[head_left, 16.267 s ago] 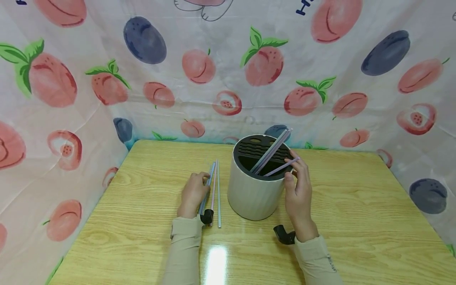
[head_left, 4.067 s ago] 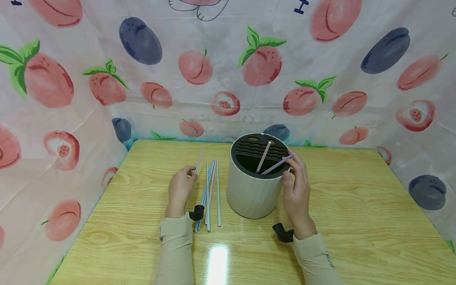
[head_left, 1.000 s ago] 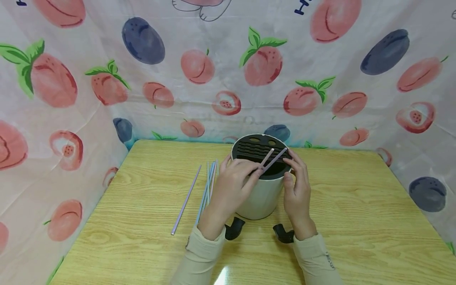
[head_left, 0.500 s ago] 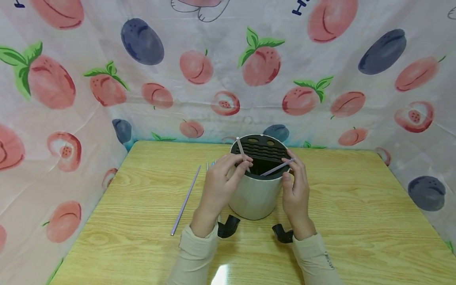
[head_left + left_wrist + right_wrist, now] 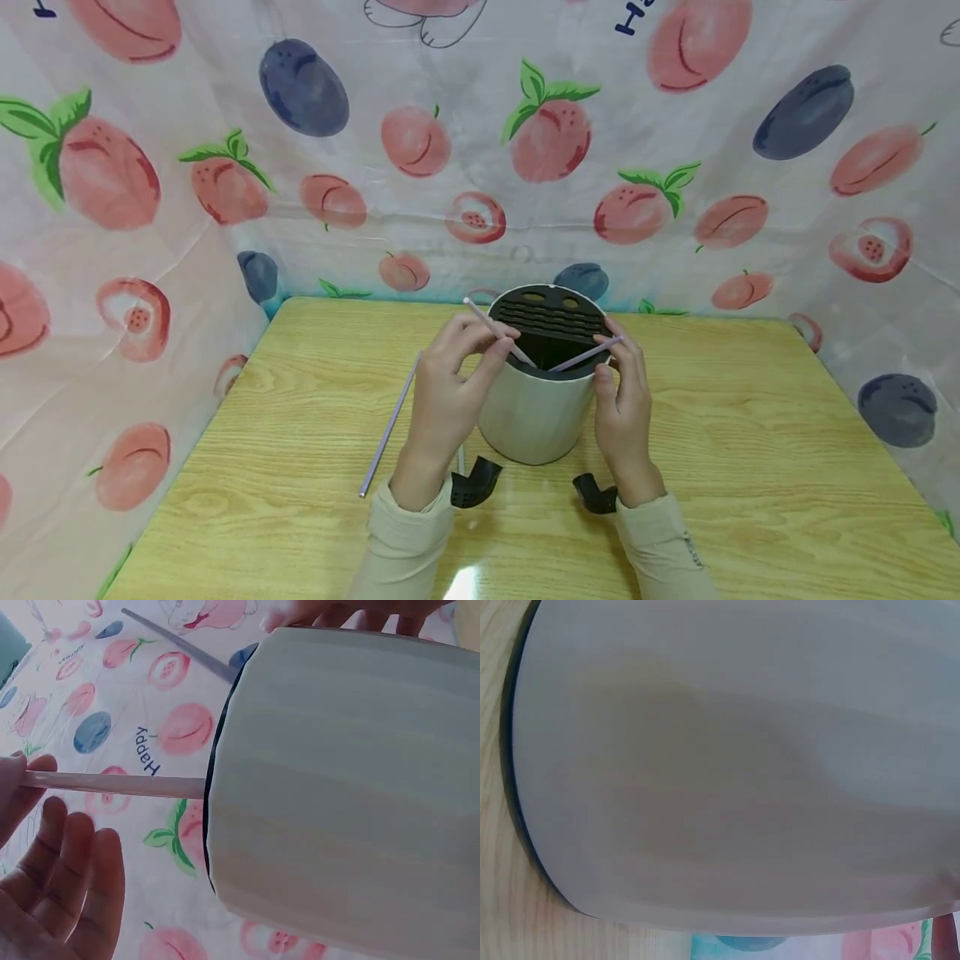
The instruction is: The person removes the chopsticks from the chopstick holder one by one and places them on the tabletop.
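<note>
In the head view a cream round utensil holder (image 5: 531, 425) with a black slotted top (image 5: 551, 312) stands on the table. My left hand (image 5: 450, 387) pinches the upper part of a pink chopstick (image 5: 483, 318), whose lower end is inside the holder's front opening. The left wrist view shows this chopstick (image 5: 127, 784) between thumb and index finger, other fingers loose. A purple chopstick (image 5: 588, 353) leans out of the same opening, by the fingertips of my right hand (image 5: 628, 408). That hand holds the holder's right side, its fingers bent at the rim.
Another purple chopstick (image 5: 390, 427) lies on the wooden table (image 5: 247, 483), left of the holder. A pale green chopstick (image 5: 461, 458) shows partly beside my left wrist; the rest of that pile is hidden by the hand. A fruit-print cloth (image 5: 480, 108) hangs behind and beside the table.
Several chopsticks have gone from the holder to the table; a purple one was laid down left. My left hand then took hold of the pink chopstick and tilted it left. The right hand stayed put.
</note>
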Tool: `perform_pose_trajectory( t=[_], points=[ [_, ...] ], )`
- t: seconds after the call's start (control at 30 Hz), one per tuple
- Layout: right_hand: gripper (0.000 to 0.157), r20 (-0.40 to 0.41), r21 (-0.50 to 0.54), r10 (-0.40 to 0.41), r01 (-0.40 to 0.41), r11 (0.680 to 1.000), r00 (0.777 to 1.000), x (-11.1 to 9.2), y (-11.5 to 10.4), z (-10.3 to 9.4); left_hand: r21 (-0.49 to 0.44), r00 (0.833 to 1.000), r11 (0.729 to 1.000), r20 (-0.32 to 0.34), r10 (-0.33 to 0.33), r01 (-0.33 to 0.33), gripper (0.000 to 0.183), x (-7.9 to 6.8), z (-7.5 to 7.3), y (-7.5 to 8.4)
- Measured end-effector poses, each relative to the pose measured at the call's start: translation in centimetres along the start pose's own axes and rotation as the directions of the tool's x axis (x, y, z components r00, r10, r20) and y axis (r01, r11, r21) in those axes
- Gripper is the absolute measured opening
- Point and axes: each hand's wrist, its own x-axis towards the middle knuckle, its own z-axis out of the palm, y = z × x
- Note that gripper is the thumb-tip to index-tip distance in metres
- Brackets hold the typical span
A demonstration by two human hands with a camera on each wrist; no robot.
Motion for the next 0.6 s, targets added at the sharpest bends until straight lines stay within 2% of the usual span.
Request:
perform_pose_trajectory(
  t=[0.1,0.27,0.6],
  points=[
    [0.036,-0.004,0.007,-0.001,0.001,1.0,1.0,-0.1,0.0,0.0,-0.009,0.999,1.0,-0.03,-0.027,0.027,0.008,-0.1,-0.4,0.0],
    [0.036,-0.004,-0.003,0.008,-0.008,1.0,1.0,-0.3,0.0,0.0,-0.019,0.997,0.998,-0.038,-0.062,0.061,0.011,-0.3,-1.0,0.0],
    [0.038,-0.003,-0.007,0.007,-0.007,1.0,1.0,-0.4,-0.2,0.0,-0.001,0.997,0.997,-0.03,-0.075,0.075,0.013,-0.3,-1.6,0.1]
  ],
)
